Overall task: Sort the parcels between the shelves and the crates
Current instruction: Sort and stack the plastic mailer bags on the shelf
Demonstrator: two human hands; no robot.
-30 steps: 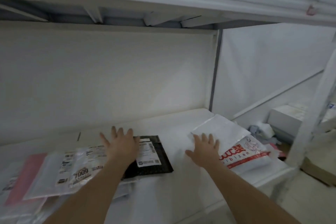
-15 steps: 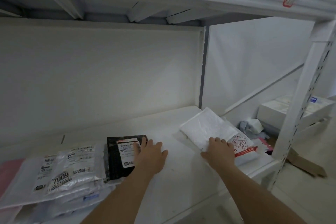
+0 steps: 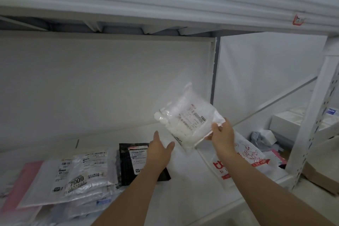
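Note:
My right hand point(image 3: 222, 134) holds a white plastic parcel point(image 3: 185, 121) by its lower right corner, lifted above the white shelf point(image 3: 183, 185) with its printed label facing me. My left hand point(image 3: 159, 150) hovers open just below and left of it, fingers straight, over the right edge of a black parcel point(image 3: 134, 161) with a white label. A white bag with red print point(image 3: 245, 159) lies flat on the shelf under my right forearm. Several clear and silver label-covered parcels point(image 3: 82, 174) are stacked on the left, one marked 7009.
A pink parcel point(image 3: 23, 181) lies at the far left. The upper shelf beam point(image 3: 165, 3) hangs overhead. A white perforated upright point(image 3: 311, 124) stands at the right, with white boxes point(image 3: 288, 121) and cardboard point(image 3: 322, 178) beyond it.
My right hand has picked the white parcel off the red-printed bag and raised it. My left hand has left the black parcel and lifted toward the raised one.

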